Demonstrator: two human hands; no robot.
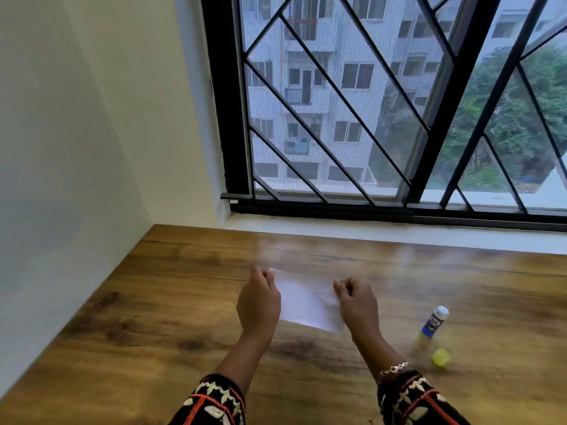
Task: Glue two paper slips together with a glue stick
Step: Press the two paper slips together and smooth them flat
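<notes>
White paper; blue-and-white glue stick; yellow cap; brown wood-grain table; black, cream, orange patterned sleeves.

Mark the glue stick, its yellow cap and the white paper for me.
glue stick [432, 324]: head view, on its blue label.
yellow cap [441, 358]: head view, middle of the cap.
white paper [306, 302]: head view, bare centre of the sheet.

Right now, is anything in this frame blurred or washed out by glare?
Head view: motion blur smears the paper and the glue stick; pale glare hazes the table beyond the paper; the wide lens tilts the window frame.
</notes>
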